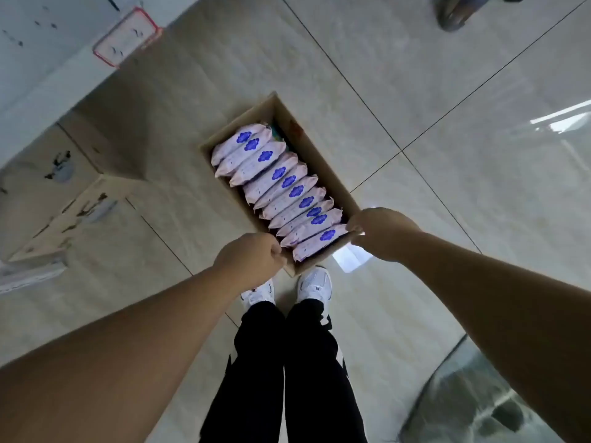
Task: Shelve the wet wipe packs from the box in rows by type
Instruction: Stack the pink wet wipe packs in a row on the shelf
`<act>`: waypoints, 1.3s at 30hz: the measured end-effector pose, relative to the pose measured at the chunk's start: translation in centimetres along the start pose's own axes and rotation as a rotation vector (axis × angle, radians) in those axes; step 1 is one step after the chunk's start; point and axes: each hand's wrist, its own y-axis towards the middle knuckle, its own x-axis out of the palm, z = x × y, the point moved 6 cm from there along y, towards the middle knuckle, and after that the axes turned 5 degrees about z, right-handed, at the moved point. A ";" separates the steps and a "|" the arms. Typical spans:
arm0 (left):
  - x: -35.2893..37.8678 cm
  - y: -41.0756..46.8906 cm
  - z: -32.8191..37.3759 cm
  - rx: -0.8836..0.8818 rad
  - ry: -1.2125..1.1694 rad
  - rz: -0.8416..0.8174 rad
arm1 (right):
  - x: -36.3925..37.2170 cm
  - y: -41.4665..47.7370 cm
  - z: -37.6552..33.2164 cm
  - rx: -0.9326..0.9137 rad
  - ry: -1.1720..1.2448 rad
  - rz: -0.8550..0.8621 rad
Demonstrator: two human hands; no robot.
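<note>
Hands (252,259) (379,233) on near rim of box (311,151)

left hand (252,260) curled tight, right hand (380,233) gripping

The packs (281,187) are pale pink, each with a blue-violet flower mark; a bit of teal shows behind the farthest. The box (323,161) is plain brown. The floor (447,123) is glossy beige tile with dark lines. My trousers (256,362) are black with white patches, and my shoes (315,282) are white.
</note>
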 end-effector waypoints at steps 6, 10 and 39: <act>4.3 6.2 -0.9 0.076 0.201 0.080 | 4.1 5.7 1.5 0.012 -0.089 0.001; 6.9 8.4 -1.0 0.154 0.430 0.214 | 7.2 8.3 1.9 -0.005 -0.140 -0.027; -21.8 -3.1 9.6 0.170 -0.685 0.478 | -18.4 -10.3 -0.6 -0.073 0.734 0.430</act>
